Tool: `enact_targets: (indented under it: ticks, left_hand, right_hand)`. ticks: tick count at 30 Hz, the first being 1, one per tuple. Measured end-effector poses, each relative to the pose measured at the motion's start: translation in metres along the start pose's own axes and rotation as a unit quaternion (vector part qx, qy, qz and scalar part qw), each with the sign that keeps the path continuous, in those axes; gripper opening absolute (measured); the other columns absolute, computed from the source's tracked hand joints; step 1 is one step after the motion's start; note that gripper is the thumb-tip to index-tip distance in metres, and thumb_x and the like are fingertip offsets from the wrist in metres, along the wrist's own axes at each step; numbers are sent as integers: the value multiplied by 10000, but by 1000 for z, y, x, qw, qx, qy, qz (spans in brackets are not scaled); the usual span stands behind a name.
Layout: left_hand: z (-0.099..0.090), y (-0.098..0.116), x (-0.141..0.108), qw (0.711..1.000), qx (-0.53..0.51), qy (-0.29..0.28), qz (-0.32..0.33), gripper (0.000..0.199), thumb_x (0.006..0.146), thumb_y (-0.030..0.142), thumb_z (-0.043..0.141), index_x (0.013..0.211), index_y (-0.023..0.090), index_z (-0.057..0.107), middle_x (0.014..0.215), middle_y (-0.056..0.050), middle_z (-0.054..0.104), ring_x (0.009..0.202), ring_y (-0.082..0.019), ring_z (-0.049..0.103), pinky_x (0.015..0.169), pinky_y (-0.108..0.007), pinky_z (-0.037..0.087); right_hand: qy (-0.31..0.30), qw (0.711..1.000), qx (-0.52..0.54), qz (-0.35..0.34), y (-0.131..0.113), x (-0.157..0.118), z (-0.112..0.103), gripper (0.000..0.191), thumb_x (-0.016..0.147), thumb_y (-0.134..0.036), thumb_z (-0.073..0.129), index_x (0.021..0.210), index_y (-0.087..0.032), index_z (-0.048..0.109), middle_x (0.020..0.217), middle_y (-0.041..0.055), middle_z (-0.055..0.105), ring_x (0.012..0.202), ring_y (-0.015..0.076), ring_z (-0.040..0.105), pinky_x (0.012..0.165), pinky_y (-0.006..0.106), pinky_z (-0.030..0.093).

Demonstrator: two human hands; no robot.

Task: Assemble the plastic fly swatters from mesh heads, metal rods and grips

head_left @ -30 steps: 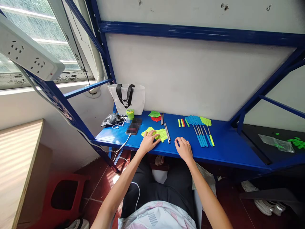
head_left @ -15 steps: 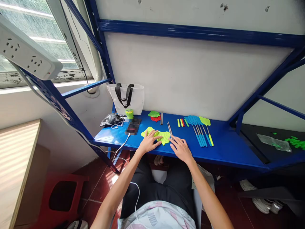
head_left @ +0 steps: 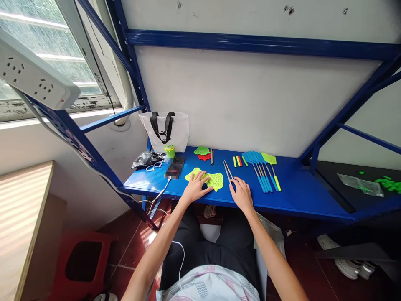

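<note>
Spread over the yellow-green perforated fly swatter heads (head_left: 214, 181) is my left hand (head_left: 194, 188), its fingers apart and lying on them near the desk's front edge. To their right, the fingers of my right hand (head_left: 241, 194) are bent around the lower ends of thin metal rods (head_left: 227, 169). The rods' upper ends slant up and left, and my fingers partly hide the lower ends. Farther right, several blue fly swatters (head_left: 257, 161) lie fanned beside one with a yellow-green head (head_left: 268, 158). Short coloured handle sleeves (head_left: 239, 161) sit in a row behind my right hand.
Green (head_left: 202, 150) and red (head_left: 204, 156) swatter heads lie at the back beside more rods (head_left: 212, 156). At left are a white bag (head_left: 175, 129), a green tub (head_left: 169, 151), scissors (head_left: 151, 168) and a phone (head_left: 174, 167) on a cable. Blue frame posts (head_left: 134, 83) flank the desk.
My right hand has shifted slightly right, its fingers more gathered, and the thin metal rods have moved right with it. My left hand stays on the yellow-green heads.
</note>
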State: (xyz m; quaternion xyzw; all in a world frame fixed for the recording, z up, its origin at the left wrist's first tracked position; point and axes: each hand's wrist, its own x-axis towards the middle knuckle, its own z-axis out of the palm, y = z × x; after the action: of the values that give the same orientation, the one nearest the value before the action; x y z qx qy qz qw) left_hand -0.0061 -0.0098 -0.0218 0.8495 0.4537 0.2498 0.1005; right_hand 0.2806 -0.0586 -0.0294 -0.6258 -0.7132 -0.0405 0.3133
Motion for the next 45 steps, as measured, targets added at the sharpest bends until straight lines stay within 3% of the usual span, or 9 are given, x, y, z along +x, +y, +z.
enact_targets:
  ticks: [8,12,14,19,22,26,32,36,45]
  left_hand:
    - [-4,1,-1,1000,-10,-1,7,509,1091,720,610,1350,295,718,1740,-111,534,1694,-370,391,1425,-684,167]
    - [-2,-1,0,1000,-3,1,5,617,1076,744,620,1497,293,649,1784,-129,481,1710,-378,359,1420,-708,143]
    - [0,-2,0,1000,4,-1,3,689,1062,758,634,1579,303,613,1809,-132,449,1721,-388,336,1418,-722,124]
    - [2,-3,1,1000,16,-14,3,728,1048,785,633,1586,294,641,1825,-137,425,1728,-404,313,1417,-735,97]
    - [2,-4,1,1000,13,-7,0,703,1043,768,658,1576,311,655,1819,-124,436,1722,-406,324,1420,-726,103]
    - [4,-4,1,1000,6,2,-4,664,1057,725,666,1579,315,658,1801,-121,463,1713,-411,346,1418,-724,126]
    - [3,-3,1,1000,9,-2,-6,666,1077,731,625,1590,307,647,1798,-133,468,1712,-407,353,1416,-725,140]
    - [3,-3,1,1000,5,3,-4,644,1079,713,636,1585,314,654,1783,-127,489,1704,-413,369,1416,-726,145]
    - [4,-4,1,1000,7,-5,5,672,1058,741,651,1580,318,663,1778,-122,496,1708,-412,356,1421,-727,122]
  right_hand:
    - [20,999,-20,22,3,0,2,184,1090,-323,468,1002,-253,615,1406,174,721,1270,335,666,1036,477,506]
    - [10,1000,-9,28,6,1,1,52,992,-270,532,941,-269,538,1162,138,720,1044,303,666,907,423,519]
    - [4,1000,-2,20,6,2,2,21,982,-283,550,976,-266,561,1150,128,707,1009,297,655,899,425,525]
    - [6,1000,-6,9,5,0,6,295,1096,-408,512,1272,-248,685,1529,170,660,1348,363,631,1084,518,525]
    - [0,1000,-12,15,7,0,9,414,1160,-502,442,1329,-251,726,1578,173,657,1419,371,609,1121,545,525]
    - [7,1000,-9,15,9,1,10,456,1172,-466,401,1371,-239,743,1548,179,687,1402,373,620,1127,565,532]
    - [8,1000,11,-1,4,1,3,411,1141,-349,438,1412,-239,726,1325,169,734,1212,344,680,1046,506,567]
    - [2,1000,-24,-3,0,1,-1,430,1149,-356,441,1468,-257,712,1337,167,725,1207,347,675,1014,492,557]
    - [-11,998,-52,-22,-4,1,-6,415,1169,-362,408,1378,-251,750,1169,139,746,1093,318,667,941,448,488]
